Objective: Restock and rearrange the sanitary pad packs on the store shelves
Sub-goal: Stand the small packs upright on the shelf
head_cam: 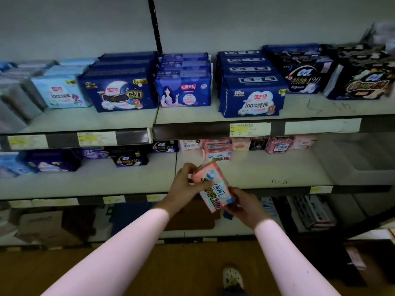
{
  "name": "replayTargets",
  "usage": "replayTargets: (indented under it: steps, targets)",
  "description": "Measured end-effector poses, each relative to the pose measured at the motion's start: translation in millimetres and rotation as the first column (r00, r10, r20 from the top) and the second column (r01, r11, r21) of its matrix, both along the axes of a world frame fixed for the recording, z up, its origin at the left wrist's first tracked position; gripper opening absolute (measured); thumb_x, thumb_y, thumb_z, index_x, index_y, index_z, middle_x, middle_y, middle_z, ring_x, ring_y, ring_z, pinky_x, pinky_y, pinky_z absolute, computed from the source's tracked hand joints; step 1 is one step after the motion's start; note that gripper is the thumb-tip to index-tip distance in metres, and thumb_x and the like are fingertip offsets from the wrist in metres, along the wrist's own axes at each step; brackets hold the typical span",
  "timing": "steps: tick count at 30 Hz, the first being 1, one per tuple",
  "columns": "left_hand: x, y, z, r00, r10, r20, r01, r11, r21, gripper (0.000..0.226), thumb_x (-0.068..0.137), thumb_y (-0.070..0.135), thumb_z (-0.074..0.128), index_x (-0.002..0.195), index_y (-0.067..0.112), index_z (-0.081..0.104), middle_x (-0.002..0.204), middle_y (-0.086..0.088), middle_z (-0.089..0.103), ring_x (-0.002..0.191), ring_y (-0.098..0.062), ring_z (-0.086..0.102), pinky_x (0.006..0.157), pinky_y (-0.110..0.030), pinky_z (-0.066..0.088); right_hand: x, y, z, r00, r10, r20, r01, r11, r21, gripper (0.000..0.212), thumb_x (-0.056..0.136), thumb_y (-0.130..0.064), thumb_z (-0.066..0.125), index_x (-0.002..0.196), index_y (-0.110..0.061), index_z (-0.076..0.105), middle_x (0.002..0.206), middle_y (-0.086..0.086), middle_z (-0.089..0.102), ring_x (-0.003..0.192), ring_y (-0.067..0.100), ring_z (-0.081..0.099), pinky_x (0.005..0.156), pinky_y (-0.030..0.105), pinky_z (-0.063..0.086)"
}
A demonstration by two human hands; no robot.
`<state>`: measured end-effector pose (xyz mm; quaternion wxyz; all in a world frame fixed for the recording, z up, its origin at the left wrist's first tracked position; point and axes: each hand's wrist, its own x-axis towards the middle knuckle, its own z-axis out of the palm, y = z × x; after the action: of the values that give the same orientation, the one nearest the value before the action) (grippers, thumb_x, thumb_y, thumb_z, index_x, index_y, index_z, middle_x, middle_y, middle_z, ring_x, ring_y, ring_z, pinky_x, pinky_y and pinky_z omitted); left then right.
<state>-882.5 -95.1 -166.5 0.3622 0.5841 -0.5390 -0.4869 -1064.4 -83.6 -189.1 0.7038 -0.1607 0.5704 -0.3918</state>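
A pink sanitary pad pack [210,186] with blue and white print is held tilted in front of the middle shelf [252,174]. My left hand [184,184] grips its upper left end. My right hand [243,205] grips its lower right end. Behind it, at the back of the middle shelf, a short stack of matching pink packs [218,149] stands, with more pink packs [280,144] to its right. The upper shelf [192,117] carries rows of dark blue packs [251,97], light blue packs [61,92] and black packs [363,82].
Dark packs [128,159] sit on the left part of the middle shelf. Price label strips [250,129] line the shelf edges. Cardboard boxes [53,223] and stock fill the bottom level. A shoe [232,276] stands on the brown floor.
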Motion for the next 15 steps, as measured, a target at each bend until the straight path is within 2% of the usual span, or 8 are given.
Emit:
replayTargets:
  steps: [2,4,6,8,10,12,13,15]
  targets:
    - [-2.0,-13.0,-11.9,0.976,0.050,0.210,-0.042,0.998,-0.044,0.034,0.086,0.035,0.067,0.108,0.012,0.056,0.108,-0.001,0.050,0.094,-0.014,0.057,0.072,-0.016,0.048,-0.1,-15.2,-8.0,0.993,-0.078,-0.085,0.078,0.997,-0.001,0.008,0.091,-0.008,0.060,0.089,0.000,0.061,0.082,0.014,0.065,0.081,0.026,0.062,0.065,0.035,0.052]
    - [-5.6,-26.5,-27.9,0.939,0.029,0.342,-0.020,0.999,-0.029,0.038,0.092,0.044,0.055,0.104,0.009,0.064,0.107,-0.004,0.051,0.097,-0.017,0.054,0.077,-0.019,0.040,-0.8,-37.2,-22.1,0.970,-0.102,-0.219,0.096,0.995,-0.040,0.012,0.087,-0.009,0.066,0.095,0.000,0.062,0.085,0.015,0.067,0.078,0.025,0.065,0.066,0.034,0.054]
    - [-12.5,-41.7,-45.5,0.958,0.000,0.285,-0.021,0.997,0.073,0.040,0.096,0.045,0.046,0.094,0.009,0.064,0.096,-0.005,0.059,0.085,-0.014,0.056,0.066,-0.016,0.039,-2.2,-61.0,-39.0,0.940,-0.138,-0.311,0.107,0.988,-0.114,0.023,0.088,-0.014,0.067,0.107,-0.001,0.061,0.095,0.016,0.069,0.076,0.023,0.067,0.062,0.032,0.055]
    - [-24.0,-61.1,-70.3,0.988,0.066,0.143,-0.089,0.984,0.157,0.035,0.097,0.043,0.046,0.093,0.011,0.059,0.087,-0.001,0.060,0.074,-0.008,0.054,0.060,-0.011,0.040,-5.0,-84.8,-58.8,0.939,-0.182,-0.291,0.125,0.971,-0.204,0.025,0.091,-0.017,0.063,0.112,-0.006,0.055,0.102,0.011,0.064,0.079,0.018,0.063,0.060,0.028,0.050]
    - [-32.2,-82.5,-96.8,0.986,0.166,0.035,-0.169,0.967,0.191,0.041,0.095,0.044,0.051,0.114,0.008,0.052,0.102,-0.007,0.062,0.084,-0.015,0.058,0.074,-0.020,0.045,-5.5,-105.1,-73.0,0.944,-0.197,-0.265,0.118,0.951,-0.286,0.021,0.094,-0.016,0.058,0.114,-0.011,0.053,0.104,0.009,0.060,0.081,0.014,0.058,0.062,0.024,0.046]
    - [-44.5,-104.6,-125.4,0.978,0.207,-0.022,-0.199,0.962,0.187,0.056,0.091,0.047,0.056,0.132,0.011,0.040,0.120,-0.012,0.060,0.096,-0.021,0.058,0.084,-0.030,0.045,-9.3,-126.3,-96.1,0.950,-0.210,-0.233,0.122,0.931,-0.344,0.024,0.094,-0.018,0.056,0.117,-0.012,0.053,0.109,0.009,0.061,0.090,0.018,0.059,0.072,0.026,0.047]
    - [-49.4,-114.2,-136.6,0.979,0.203,-0.021,-0.196,0.964,0.181,0.059,0.090,0.048,0.058,0.133,0.013,0.040,0.123,-0.012,0.060,0.097,-0.022,0.058,0.083,-0.031,0.045,-11.6,-134.4,-105.3,0.949,-0.208,-0.238,0.112,0.925,-0.363,0.022,0.095,-0.018,0.055,0.115,-0.010,0.057,0.107,0.008,0.063,0.090,0.018,0.060,0.072,0.026,0.046]
    - [-55.7,-131.6,-155.6,0.978,0.208,-0.029,-0.200,0.965,0.171,0.058,0.089,0.045,0.061,0.134,0.013,0.042,0.125,-0.013,0.061,0.104,-0.027,0.060,0.086,-0.032,0.045,-12.7,-147.8,-120.6,0.952,-0.171,-0.255,0.058,0.916,-0.398,0.015,0.097,-0.017,0.049,0.095,-0.014,0.064,0.092,0.002,0.065,0.080,0.013,0.059,0.065,0.023,0.042]
